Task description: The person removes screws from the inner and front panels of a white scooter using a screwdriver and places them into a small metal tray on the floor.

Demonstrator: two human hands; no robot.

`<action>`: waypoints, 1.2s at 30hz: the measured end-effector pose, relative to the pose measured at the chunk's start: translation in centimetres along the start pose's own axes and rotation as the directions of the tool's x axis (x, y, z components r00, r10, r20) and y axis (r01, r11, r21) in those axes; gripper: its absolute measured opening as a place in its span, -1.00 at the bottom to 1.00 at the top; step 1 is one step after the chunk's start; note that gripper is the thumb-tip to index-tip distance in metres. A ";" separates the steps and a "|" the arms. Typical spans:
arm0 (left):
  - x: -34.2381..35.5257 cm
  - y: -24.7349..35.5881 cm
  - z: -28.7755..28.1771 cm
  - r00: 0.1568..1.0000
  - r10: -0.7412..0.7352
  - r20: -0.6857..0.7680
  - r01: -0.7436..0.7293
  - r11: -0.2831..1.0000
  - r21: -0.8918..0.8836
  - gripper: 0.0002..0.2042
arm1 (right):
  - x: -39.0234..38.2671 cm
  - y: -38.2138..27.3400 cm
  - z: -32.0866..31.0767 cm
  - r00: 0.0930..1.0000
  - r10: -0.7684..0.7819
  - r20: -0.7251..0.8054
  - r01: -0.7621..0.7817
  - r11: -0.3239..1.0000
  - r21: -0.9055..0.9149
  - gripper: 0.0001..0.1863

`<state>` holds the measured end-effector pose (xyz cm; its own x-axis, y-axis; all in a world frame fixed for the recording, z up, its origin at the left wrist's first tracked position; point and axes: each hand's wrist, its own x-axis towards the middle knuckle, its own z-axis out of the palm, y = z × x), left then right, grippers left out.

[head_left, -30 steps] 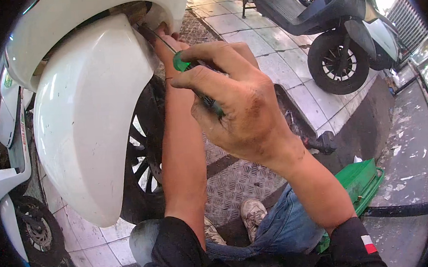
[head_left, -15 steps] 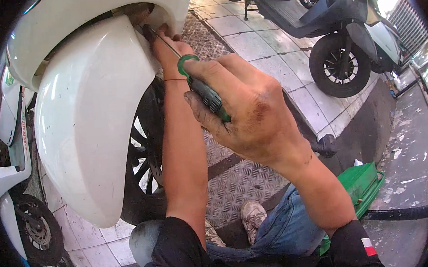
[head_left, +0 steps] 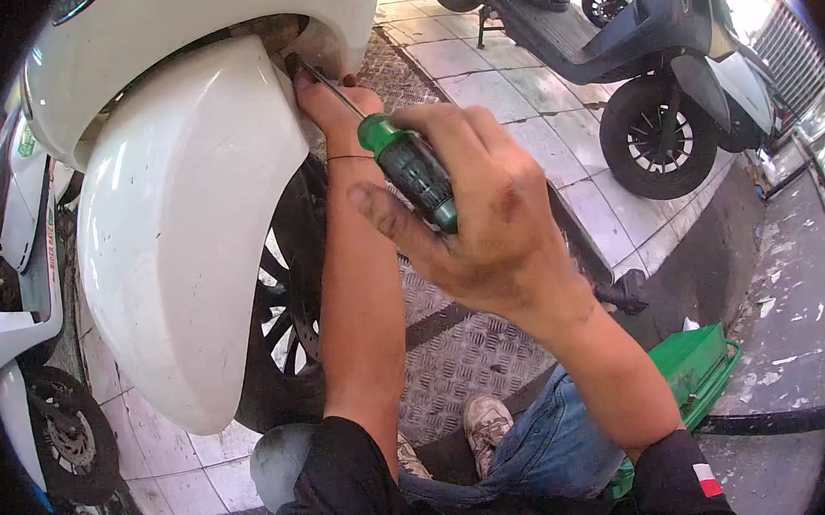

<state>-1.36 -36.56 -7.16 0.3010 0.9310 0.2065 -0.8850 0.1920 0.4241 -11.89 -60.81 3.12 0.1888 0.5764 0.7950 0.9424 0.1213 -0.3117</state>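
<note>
My right hand (head_left: 490,209) is closed on a screwdriver (head_left: 411,173) with a green and black handle. Its thumb stands away from the grip while the fingers lie along the far side. The thin metal shaft slants up and left to the fingers of my left hand (head_left: 340,108). That hand reaches in between the white front fender (head_left: 177,236) and the white body panel (head_left: 213,8) of a scooter. Its fingers are bent around the shaft's end, partly hidden; what they pinch there cannot be made out. The screwdriver's tip is lost in the dark gap.
The scooter's black front wheel (head_left: 291,295) stands beside my left forearm, over a patterned metal plate (head_left: 467,359). A green case (head_left: 693,367) lies by my right elbow. Another dark scooter (head_left: 598,43) is parked at the far right, and a white one (head_left: 25,323) at the left.
My right thumb has lifted off the screwdriver handle, and more of the handle shows. The handle has shifted slightly right. The left hand stays at the gap.
</note>
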 end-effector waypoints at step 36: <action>-1.3 0.6 0.0 0.992 -0.073 -0.106 0.064 0.994 -0.087 -0.57 | 0.9 -0.6 1.0 0.986 -0.094 -0.139 0.068 0.982 -0.177 -0.63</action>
<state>-2.25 -37.68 -7.15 0.3257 0.9421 0.0805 -0.8915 0.2776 0.3581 -12.53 -59.53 3.52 0.1360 0.4450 0.8852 0.9871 0.0153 -0.1593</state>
